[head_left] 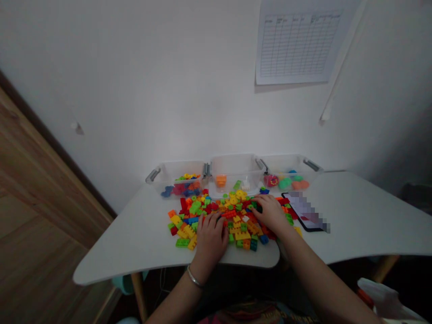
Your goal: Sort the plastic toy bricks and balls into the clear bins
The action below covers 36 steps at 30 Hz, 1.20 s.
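Note:
A heap of plastic building bricks (241, 235) in red, yellow, green, orange and blue spreads over the white table (135, 238). On the near left side of the heap rests my left hand (212, 236), a silver bangle at its wrist. Its fingers lie apart over the bricks, with red ones by the thumb. My right hand (270, 213) reaches into the right side of the heap. A gap shows between its thumb and fingers, where dark green bricks (258, 207) lie. The fingertips are partly lost among the bricks, and I see nothing lifted in either hand.
Behind the heap stand three clear bins: the left bin (178, 167) and right bin (286, 163) hold coloured pieces, the middle bin (236, 164) a few. A phone-like device (305, 213) lies right of the heap. A printed chart (299, 45) hangs on the wall.

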Tool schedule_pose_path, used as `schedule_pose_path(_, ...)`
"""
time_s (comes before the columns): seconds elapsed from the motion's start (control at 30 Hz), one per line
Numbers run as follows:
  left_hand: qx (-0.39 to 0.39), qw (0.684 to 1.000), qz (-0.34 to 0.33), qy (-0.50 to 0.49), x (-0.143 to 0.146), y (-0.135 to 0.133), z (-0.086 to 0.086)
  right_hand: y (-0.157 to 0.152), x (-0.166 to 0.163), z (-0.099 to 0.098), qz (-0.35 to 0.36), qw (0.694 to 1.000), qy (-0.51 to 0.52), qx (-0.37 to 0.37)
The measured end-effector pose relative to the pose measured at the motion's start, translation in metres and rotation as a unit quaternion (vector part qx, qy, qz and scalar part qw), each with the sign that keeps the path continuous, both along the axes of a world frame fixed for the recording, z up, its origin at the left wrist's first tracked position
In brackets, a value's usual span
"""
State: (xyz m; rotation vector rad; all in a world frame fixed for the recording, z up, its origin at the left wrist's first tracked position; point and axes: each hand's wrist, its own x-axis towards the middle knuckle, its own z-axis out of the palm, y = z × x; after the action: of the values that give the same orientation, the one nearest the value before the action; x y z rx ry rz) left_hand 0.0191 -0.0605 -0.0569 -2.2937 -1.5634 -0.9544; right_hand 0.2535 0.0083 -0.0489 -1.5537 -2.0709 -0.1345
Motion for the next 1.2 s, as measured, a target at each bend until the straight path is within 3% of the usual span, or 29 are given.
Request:
schedule_pose_path(0.47, -0.004, 1.000, 0.002, 0.001, 0.000, -0.001, 0.000, 0.010, -0.007, 0.004, -0.006, 0.999, -0.033, -0.032)
schedule_pose_path(0.8, -0.017, 1.000, -0.009, -0.018, -0.002, -0.001, 0.000, 0.000, -0.013, 0.021, -0.001, 1.000, 0.004, 0.027)
schedule_pose_path(1.03, -0.032, 0.995, -0.044, -0.090, -0.002, -0.001, 0.014, -0.030, -0.036, 0.018, 0.103, 0.984, 0.113, 0.094)
schedule_pose_path(1.2, -0.135, 0.973, -0.076, -0.174, 0.006, 0.012, 0.036, -0.046, -0.049, 0.023, 0.163, 0.969, 0.100, 0.159)
